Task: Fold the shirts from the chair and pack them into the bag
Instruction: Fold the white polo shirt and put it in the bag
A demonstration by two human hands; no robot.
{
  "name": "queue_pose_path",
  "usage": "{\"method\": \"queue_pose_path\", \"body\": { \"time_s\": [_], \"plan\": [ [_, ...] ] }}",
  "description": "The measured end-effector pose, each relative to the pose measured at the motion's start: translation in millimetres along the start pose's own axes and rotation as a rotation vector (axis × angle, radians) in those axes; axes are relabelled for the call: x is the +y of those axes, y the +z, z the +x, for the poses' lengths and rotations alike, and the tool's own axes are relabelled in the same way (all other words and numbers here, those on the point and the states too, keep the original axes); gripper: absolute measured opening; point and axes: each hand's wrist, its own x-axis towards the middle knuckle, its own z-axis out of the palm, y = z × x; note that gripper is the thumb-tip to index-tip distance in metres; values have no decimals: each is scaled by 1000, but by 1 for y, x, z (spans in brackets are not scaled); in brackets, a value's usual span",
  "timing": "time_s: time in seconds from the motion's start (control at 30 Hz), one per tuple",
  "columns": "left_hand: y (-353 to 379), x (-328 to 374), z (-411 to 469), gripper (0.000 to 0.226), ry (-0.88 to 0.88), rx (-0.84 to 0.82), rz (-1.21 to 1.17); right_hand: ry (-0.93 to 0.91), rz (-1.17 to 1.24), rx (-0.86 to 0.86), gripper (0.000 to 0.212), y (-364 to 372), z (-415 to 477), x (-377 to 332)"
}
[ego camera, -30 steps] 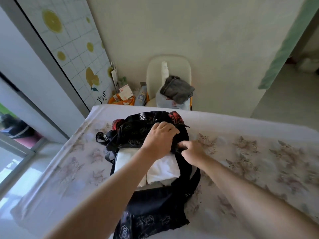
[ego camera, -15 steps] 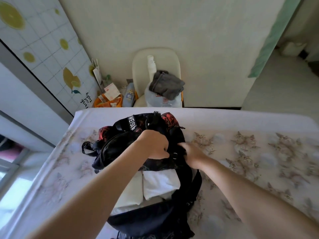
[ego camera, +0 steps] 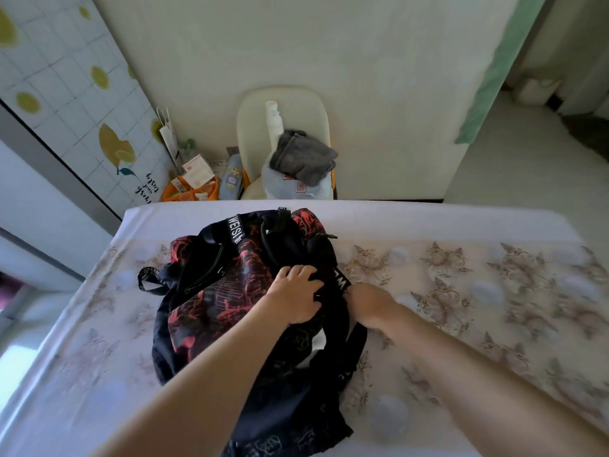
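Note:
A black and red backpack (ego camera: pixel 211 301) lies on the flower-patterned bed (ego camera: pixel 461 291). My left hand (ego camera: pixel 296 296) grips the bag's front panel near its right side, fingers curled over the fabric. My right hand (ego camera: pixel 370 305) holds the bag's right edge by a black strap. A small patch of the folded white shirt (ego camera: pixel 318 341) shows in the bag's opening below my hands. On the cream chair (ego camera: pixel 283 127) beyond the bed rest a grey garment (ego camera: pixel 301 156) and a light blue one (ego camera: pixel 290 189).
An orange basket (ego camera: pixel 191 192) with cards and a blue bottle (ego camera: pixel 230 183) stand on the floor left of the chair. A lemon-print panel (ego camera: pixel 66 94) lines the left wall. A doorway with a green curtain (ego camera: pixel 494 70) opens at the right.
My left hand has pulled the bag's front panel down toward me over the white shirts, which are now nearly covered. The right hand stayed at the bag's right edge.

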Motion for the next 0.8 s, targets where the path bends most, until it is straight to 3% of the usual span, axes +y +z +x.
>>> {"method": "queue_pose_path", "body": {
  "time_s": [0.1, 0.27, 0.43, 0.5, 0.6, 0.63, 0.7, 0.8],
  "plan": [
    [31, -3, -3, 55, -12, 84, -61, -30, -106, -36, 36, -6, -18, 0],
    [32, -4, 8, 52, -78, -40, -240, -90, -49, -214, 39, -12, -57, -18],
    [26, 4, -1, 62, -67, -49, -250, -193, 70, -458, 30, -7, -101, -49],
    [22, 19, -20, 59, -64, 53, -440, -206, 84, -471, 28, -6, -108, -55],
    [14, 44, -71, 29, -111, 448, -666, -189, 126, -416, 34, -1, -108, -50],
    [11, 52, -90, 19, -166, 510, -686, -189, 136, -382, 37, 3, -107, -47],
    [8, 70, -116, 15, -309, 346, -824, -184, 110, -316, 40, 9, -108, -42],
    [11, 97, -134, 45, -565, -222, -1090, -106, 129, -228, 36, 14, -111, -41]
  ]
}}
